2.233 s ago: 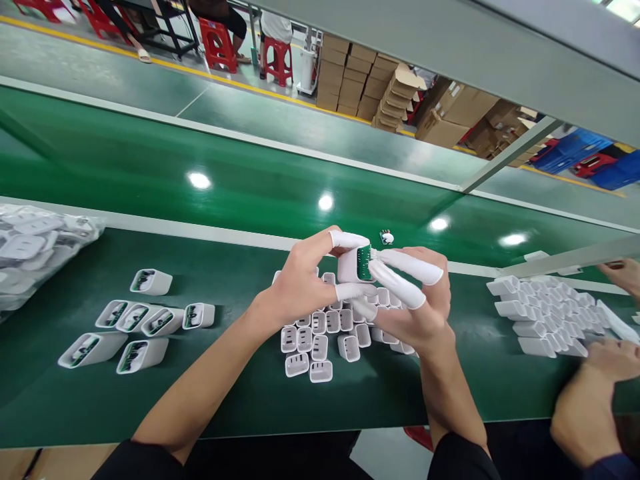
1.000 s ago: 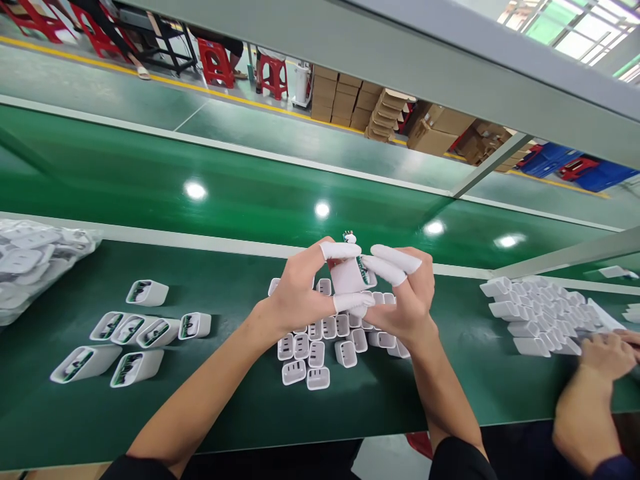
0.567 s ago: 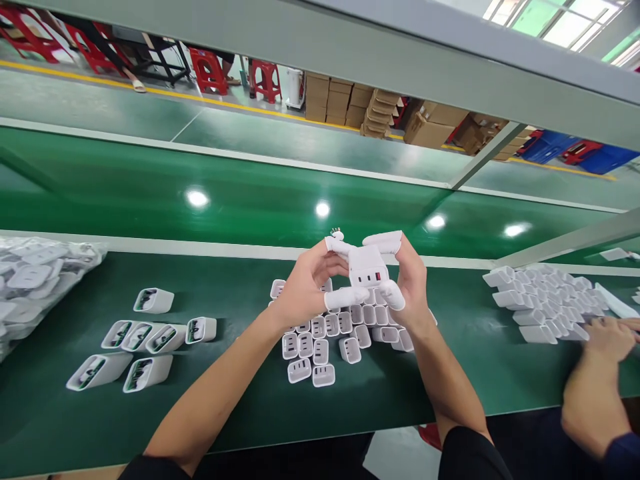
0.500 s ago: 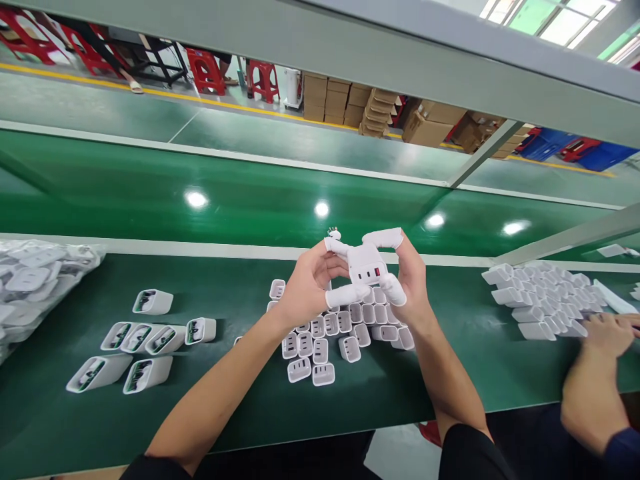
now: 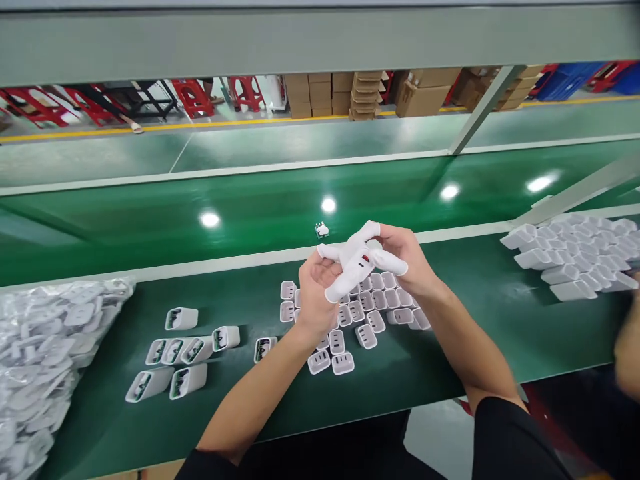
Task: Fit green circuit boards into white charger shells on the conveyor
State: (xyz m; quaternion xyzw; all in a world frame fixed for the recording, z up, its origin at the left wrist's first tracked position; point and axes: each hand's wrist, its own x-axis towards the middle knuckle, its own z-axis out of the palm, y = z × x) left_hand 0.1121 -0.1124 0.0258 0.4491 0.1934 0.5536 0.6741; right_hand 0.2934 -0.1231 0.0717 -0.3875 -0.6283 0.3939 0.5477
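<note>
Between my two hands, above the green bench, is a white charger housing [image 5: 364,261] with dark port slots and one red port, partly covered by fingers. My left hand [image 5: 318,285] grips it from the left, its thumb and forefinger in white finger covers. From the right, my right hand [image 5: 404,259], with similar covers, pinches the same housing. Beneath them stands a cluster of open white housings [image 5: 343,363] with port slots. Left of my left forearm are several housings with circuit boards inside [image 5: 189,381]. A small circuit board [image 5: 322,231] lies beyond my hands on the green surface.
A clear bag of white plastic parts [image 5: 45,353] lies at the far left. More white housings [image 5: 570,257] are grouped at the right, near a co-worker's blurred arm [image 5: 629,347]. A grey beam [image 5: 320,40] crosses above; a slanted post [image 5: 485,110] stands behind.
My view has shifted, bringing more of the bagged parts into sight. The housing has turned in my hands and its port face is more covered. The co-worker's arm has moved toward the right edge.
</note>
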